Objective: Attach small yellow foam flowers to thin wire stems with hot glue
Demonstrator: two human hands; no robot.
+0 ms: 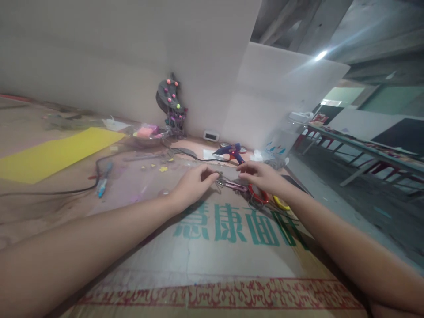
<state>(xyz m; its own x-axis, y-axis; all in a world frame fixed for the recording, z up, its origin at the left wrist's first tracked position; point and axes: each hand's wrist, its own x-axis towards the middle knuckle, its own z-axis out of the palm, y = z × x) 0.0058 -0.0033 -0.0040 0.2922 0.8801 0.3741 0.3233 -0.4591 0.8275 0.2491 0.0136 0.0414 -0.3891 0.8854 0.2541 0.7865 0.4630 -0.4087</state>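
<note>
Pinching grey cord (220,177) at its three o'clock, the left hand (198,181) is nearer; the right hand (260,173) half-curls opposite, its hold unclear; the cord's axis is indistinct.

The left grip (194,184) pinches grey cord (218,176); right grip (261,174) near red-handled scissors (263,197).

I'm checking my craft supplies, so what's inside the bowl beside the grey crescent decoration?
Inside the bowl, a pink piece and something purple show at the top. Whatever lies beneath them is covered, so I can't tell.
</note>
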